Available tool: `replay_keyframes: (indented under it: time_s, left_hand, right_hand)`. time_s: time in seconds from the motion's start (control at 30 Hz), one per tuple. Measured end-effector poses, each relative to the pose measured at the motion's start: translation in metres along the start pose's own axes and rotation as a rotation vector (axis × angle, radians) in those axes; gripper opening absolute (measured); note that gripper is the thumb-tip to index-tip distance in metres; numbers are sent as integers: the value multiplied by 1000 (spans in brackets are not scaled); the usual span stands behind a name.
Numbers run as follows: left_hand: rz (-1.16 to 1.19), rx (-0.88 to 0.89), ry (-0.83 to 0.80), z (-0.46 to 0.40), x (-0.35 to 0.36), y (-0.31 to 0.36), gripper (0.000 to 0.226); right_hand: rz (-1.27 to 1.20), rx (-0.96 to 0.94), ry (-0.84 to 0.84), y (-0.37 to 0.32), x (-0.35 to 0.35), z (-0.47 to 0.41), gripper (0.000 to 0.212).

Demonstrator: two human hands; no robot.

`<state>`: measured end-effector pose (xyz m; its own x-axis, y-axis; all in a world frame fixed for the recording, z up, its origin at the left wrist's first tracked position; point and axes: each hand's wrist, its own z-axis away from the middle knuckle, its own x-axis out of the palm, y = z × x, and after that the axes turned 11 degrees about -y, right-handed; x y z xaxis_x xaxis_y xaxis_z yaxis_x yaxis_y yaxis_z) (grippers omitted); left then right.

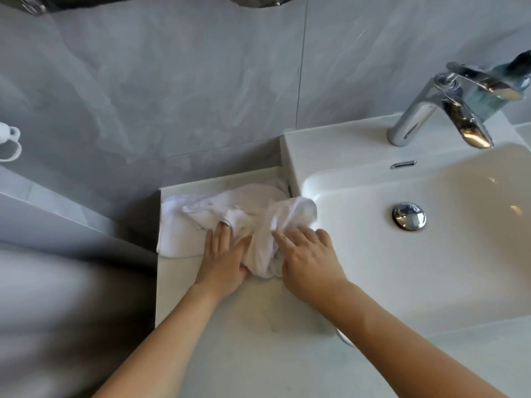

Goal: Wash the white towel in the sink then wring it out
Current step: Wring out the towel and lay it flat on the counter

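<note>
White towel (238,222) sits bunched on the desk (258,326), just left of the sink (431,254), one corner flopped up onto the basin's near-left rim. It looks soft and limp, all folds and creases, light for now and, I'd judge, much heavier and clingier once soaked. No stiffness to count on, so pinching one edge would just let the rest trail. My left hand (222,259) lies on the cloth with fingers fairly straight, thumb tucked against the bundle. My right hand (309,259) has its fingers (283,238) spread over the rumpled right end, thumb curled in under a fold, so I reckon it's gathering fabric. Best hold, I think: scoop the thick middle bunch between both palms. Long axis runs left to right along the back wall, left end flat near the desk's edge, right end pointing at the basin. Faucet (436,110) and drain plug (409,216) wait, no water running that I can see.
</note>
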<state>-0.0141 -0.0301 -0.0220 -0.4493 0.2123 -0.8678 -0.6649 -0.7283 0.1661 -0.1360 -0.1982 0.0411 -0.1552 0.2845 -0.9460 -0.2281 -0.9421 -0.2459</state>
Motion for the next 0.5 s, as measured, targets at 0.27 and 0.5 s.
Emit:
replay_keyframes:
  time_s: [0.27, 0.5]
  left_hand:
    - [1198, 42, -4, 0, -77, -4, 14]
    - [990, -195, -198, 8, -116, -25, 22]
  right_hand:
    - [-41, 31, -141, -2, 0, -18, 60]
    - [-259, -14, -60, -3, -15, -21, 17]
